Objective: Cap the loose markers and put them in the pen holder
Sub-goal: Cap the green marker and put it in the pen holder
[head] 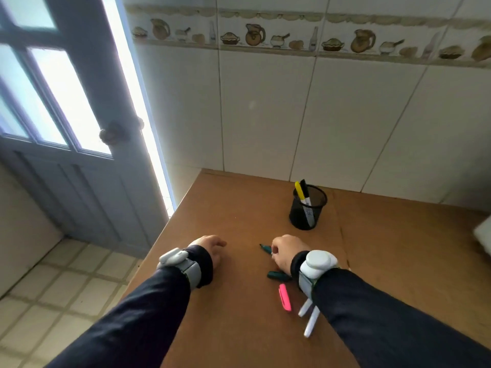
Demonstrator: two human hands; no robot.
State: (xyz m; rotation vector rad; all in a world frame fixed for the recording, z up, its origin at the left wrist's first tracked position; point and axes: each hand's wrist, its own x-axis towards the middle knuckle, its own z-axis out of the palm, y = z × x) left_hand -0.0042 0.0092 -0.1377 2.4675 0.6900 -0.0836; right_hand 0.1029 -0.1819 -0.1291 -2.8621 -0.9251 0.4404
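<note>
A black mesh pen holder (308,208) stands at the back of the brown table, with a yellow marker (299,190) and a black marker (306,193) upright in it. My right hand (285,252) rests on the table, fingers closed around a dark green marker (265,248) whose tip pokes out to the left. A dark green cap or second marker (279,276) lies just below that hand. A pink marker (284,297) and two white markers (309,317) lie nearer to me, partly under my right forearm. My left hand (211,248) rests on the table, holding nothing.
The table (239,301) has its left edge beside a tiled floor and a blue-grey door (87,168). A white tiled wall runs behind the table. A pale object (485,235) shows at the right edge.
</note>
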